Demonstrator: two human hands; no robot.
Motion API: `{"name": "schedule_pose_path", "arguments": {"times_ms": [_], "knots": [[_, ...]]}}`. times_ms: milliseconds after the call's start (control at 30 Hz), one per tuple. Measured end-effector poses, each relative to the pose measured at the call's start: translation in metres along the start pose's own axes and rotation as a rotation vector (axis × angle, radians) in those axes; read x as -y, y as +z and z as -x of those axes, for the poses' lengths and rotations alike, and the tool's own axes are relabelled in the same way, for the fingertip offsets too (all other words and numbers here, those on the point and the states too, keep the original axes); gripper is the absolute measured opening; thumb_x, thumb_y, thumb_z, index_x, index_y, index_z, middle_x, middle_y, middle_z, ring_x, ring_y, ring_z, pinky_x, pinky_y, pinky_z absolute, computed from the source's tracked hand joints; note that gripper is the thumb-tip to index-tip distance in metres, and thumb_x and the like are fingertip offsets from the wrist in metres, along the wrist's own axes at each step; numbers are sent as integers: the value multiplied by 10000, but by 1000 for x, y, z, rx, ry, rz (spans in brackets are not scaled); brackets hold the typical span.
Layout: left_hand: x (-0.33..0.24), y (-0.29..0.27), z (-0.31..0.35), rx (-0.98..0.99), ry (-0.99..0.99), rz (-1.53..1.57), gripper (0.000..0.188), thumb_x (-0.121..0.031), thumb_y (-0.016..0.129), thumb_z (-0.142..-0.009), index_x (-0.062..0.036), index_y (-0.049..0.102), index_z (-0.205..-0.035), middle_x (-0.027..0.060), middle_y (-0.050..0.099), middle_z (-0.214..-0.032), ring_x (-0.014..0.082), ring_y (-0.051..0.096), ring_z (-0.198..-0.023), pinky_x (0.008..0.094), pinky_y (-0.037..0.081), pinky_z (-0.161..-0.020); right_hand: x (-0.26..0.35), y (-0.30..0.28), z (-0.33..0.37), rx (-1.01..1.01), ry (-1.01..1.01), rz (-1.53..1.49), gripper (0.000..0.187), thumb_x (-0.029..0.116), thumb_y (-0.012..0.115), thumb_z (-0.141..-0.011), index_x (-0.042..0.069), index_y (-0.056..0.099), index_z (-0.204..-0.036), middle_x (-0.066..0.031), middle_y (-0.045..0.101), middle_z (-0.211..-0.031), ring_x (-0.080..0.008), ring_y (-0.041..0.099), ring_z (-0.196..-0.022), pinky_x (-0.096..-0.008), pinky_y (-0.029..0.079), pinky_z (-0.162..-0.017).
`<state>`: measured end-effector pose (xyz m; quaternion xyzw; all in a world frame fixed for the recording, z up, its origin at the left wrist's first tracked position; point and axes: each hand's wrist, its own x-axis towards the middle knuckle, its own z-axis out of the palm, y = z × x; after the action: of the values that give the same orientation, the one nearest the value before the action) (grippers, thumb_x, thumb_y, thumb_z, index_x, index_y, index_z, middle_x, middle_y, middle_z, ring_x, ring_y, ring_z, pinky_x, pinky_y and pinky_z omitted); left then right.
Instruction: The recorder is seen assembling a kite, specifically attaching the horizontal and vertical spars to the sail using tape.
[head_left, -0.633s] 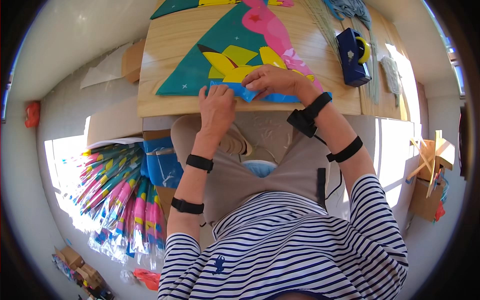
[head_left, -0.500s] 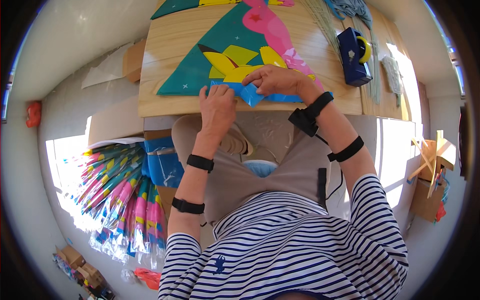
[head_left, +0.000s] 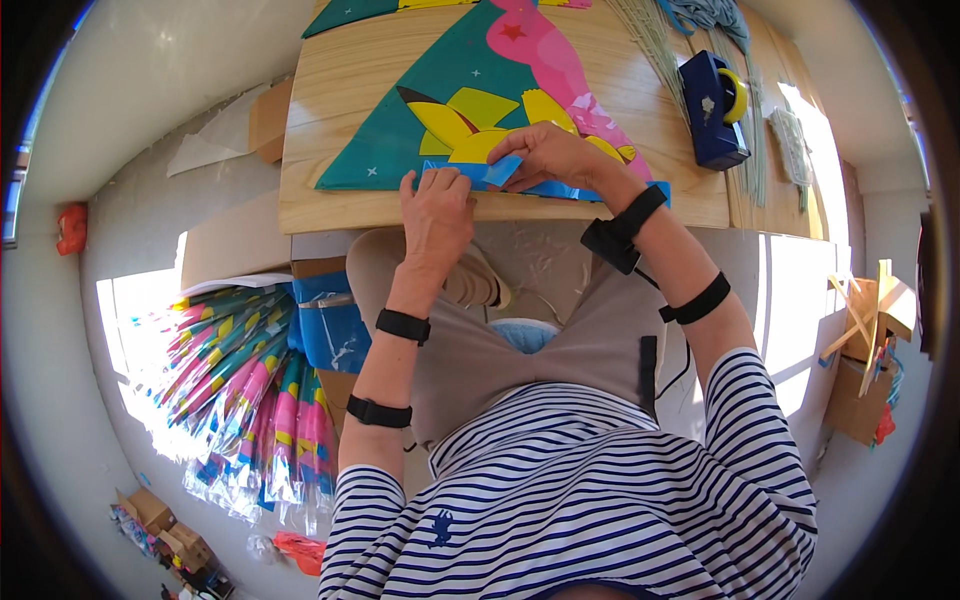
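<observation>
On the wooden table lies a triangular printed sheet [head_left: 455, 82], perhaps a kite sail, in green, pink and yellow with a cartoon figure. A blue strip [head_left: 468, 174] runs along its near edge, by the table's front. My left hand [head_left: 438, 212] is closed at the strip's left part, with bent fingers pressing on or gripping the edge; their undersides are hidden. Just right of it, my right hand [head_left: 553, 158] pinches a folded-up blue flap [head_left: 503, 170] of that strip between thumb and fingers. Black straps circle both my forearms.
A dark blue tape dispenser [head_left: 712, 110] with a yellow roll stands at the right, beside thin pale rods [head_left: 650, 45] and a clear plastic packet [head_left: 790, 145]. Left of my legs are a blue-covered box [head_left: 330, 325] and many bagged colourful rolls [head_left: 235, 370]. Wooden pieces [head_left: 865, 330] stand far right.
The blue flap at my right hand has turned from hanging over the near edge to lying up on the sheet. My left hand stays in about the same place.
</observation>
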<state>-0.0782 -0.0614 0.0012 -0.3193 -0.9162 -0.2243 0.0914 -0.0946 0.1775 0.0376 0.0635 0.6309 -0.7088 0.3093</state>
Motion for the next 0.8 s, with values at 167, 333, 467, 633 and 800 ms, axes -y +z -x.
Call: {"name": "schedule_pose_path", "arguments": {"times_ms": [167, 333, 467, 633, 800], "knots": [[0, 4, 2, -78, 15, 0, 169, -109, 737, -826, -73, 691, -984, 66, 686, -1120, 274, 620, -1124, 579, 387, -1088, 7, 9, -9, -127, -23, 347, 144, 21, 687, -881, -30, 739, -1005, -86, 738, -920, -178, 742, -765, -334, 612, -747], [-1, 7, 6, -101, 13, 3, 167, -116, 725, -846, -73, 693, -1005, 63, 673, -1125, 270, 611, -1139, 598, 368, -1113, -14, 15, -29, -304, -349, 981, 168, 176, 749, -843, 28, 753, -922, -135, 730, -889, -288, 723, -818, -420, 562, -725], [-3, 5, 8, -47, -14, -3, 199, -115, 709, -880, -76, 703, -1075, 70, 650, -1138, 289, 603, -1154, 591, 353, -1133, -25, 21, -38, -375, -325, 1187, 237, 259, 725, -833, 68, 780, -962, -172, 740, -1033, -362, 707, -981, -485, 580, -796], [-3, 8, 9, -107, -20, 2, 155, -108, 732, -835, -68, 688, -979, 78, 618, -1119, 288, 603, -1147, 612, 348, -1142, -18, 39, -34, -413, -312, 1267, 201, 255, 733, -828, 70, 756, -901, -160, 737, -971, -371, 709, -965, -495, 576, -774], [-3, 7, 9, -89, -14, 40, 150, -97, 726, -839, -67, 686, -981, 88, 604, -1078, 294, 610, -1124, 629, 331, -1163, -22, 46, -36, -474, -359, 1253, 211, 261, 744, -828, 55, 737, -875, -181, 728, -928, -387, 704, -945, -508, 566, -764]]}}
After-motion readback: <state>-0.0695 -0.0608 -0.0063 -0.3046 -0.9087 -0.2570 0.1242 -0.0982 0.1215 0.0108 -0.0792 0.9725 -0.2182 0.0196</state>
